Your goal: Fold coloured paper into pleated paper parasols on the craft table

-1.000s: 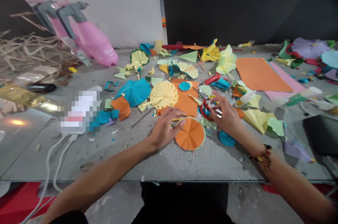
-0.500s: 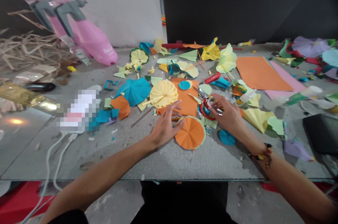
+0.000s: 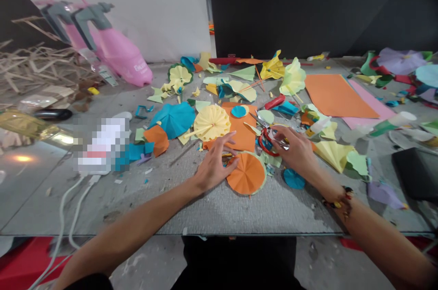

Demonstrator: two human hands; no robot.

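My left hand [image 3: 215,162] hovers with its fingers spread, its fingertips at the edge of a pleated orange paper disc [image 3: 246,173] with a pale yellow rim. A thin yellow stick [image 3: 227,155] lies under those fingers. My right hand [image 3: 294,151] grips red-handled scissors [image 3: 268,137], whose steel blades [image 3: 258,120] point up and left. Beneath them lie paper scraps. A pleated yellow paper disc [image 3: 211,122] and a pleated teal paper disc [image 3: 173,120] sit beyond my left hand, with an orange paper sheet [image 3: 243,135] between them and the scissors.
Paper scraps and folded shapes cover the grey table [image 3: 191,210]. A flat orange sheet [image 3: 337,96] lies on a pink sheet [image 3: 371,110] at the right. White cables [image 3: 66,210] run over the front edge at the left. A dark tablet [image 3: 415,173] sits at the right.
My left hand has lifted and opened, its fingers now spread above the stick. My right hand has shifted slightly left with the scissors.
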